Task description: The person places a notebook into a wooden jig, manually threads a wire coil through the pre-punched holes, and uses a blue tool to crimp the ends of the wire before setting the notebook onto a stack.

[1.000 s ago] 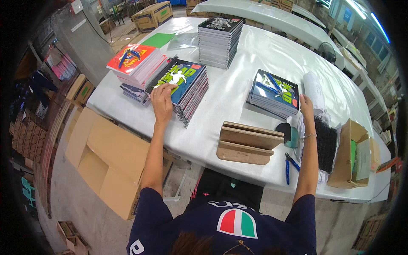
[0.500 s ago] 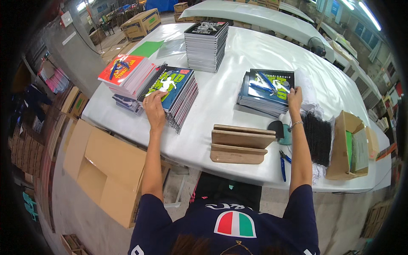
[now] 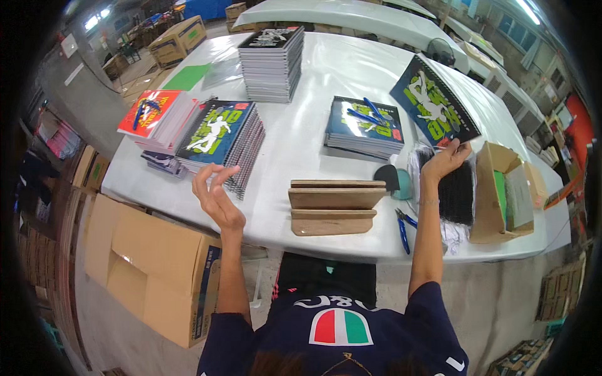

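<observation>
My right hand (image 3: pixel 446 161) grips a notebook (image 3: pixel 419 94) by its lower edge and holds it tilted above the table's right side. Its cover is dark with green lettering and a white figure. To its left lies a stack of similar notebooks (image 3: pixel 351 139), with blue-handled pliers (image 3: pixel 371 114) on top. My left hand (image 3: pixel 216 195) is in the air, fingers apart and partly bent, with nothing in it. Just beyond it stands a pile of spiral-bound notebooks (image 3: pixel 216 128) with matching covers. A stack with a red cover (image 3: pixel 160 119) adjoins that pile, carrying another pair of pliers (image 3: pixel 148 113).
A slotted wooden stand (image 3: pixel 333 210) sits near the front edge of the white table (image 3: pixel 301 144). More pliers (image 3: pixel 403 230), black binding coils (image 3: pixel 456 194) and an open carton (image 3: pixel 501 200) lie to the right. A tall notebook stack (image 3: pixel 271 69) stands behind; a large cardboard box (image 3: pixel 150 250) is at left.
My right hand has lifted a notebook up and rightward, away from the right-hand stack. My left hand has come off the spiral-bound pile toward me. The whole view has shifted slightly.
</observation>
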A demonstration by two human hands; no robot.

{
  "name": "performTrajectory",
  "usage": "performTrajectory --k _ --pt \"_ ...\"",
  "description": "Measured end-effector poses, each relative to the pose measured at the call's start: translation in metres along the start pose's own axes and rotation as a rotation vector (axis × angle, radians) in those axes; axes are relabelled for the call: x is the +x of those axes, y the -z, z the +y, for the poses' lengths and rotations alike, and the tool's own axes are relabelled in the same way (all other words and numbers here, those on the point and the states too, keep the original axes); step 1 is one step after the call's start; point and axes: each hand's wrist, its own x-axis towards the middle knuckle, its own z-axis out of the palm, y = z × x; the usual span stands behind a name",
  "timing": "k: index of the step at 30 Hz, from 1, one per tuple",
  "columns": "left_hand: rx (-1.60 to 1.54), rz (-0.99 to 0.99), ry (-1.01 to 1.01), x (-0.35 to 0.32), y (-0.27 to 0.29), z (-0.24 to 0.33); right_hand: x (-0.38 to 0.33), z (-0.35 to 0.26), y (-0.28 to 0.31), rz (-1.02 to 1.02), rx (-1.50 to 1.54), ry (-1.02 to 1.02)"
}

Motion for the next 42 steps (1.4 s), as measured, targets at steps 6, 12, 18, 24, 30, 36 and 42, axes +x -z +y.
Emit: performTrajectory --k 6,12,18,24,30,36,42 --pt "-0.149 -0.100 0.093 -0.032 -0.009 0.027 -0.042 -0.014 0.071 -0.258 0.367 -0.377" --pt "-0.278 -0.167 0.266 -0.053 -0.024 0.034 -0.083 -0.020 0.094 -0.383 0.508 -0.480" --pt "-0.572 -0.224 0.522 -0.060 -0.051 0.035 -0.139 -0.022 0.102 -0.744 -0.145 -0.507" --pt "-0.622 -0.631 0.601 -0.055 -0.052 0.008 -0.127 -0.060 0.102 -0.776 -0.701 0.294" --pt "-0.620 -0.687 0.583 -0.031 -0.061 -0.015 -0.022 -0.018 0.169 -0.416 -1.311 0.095" --pt "-0.676 -0.539 0.482 -0.023 -0.070 -0.013 0.001 -0.003 0.205 -0.478 -1.052 0.007" --pt "-0.492 -0.207 0.429 -0.020 -0.076 0.019 0.025 -0.012 0.215 -0.166 -0.753 -0.086"
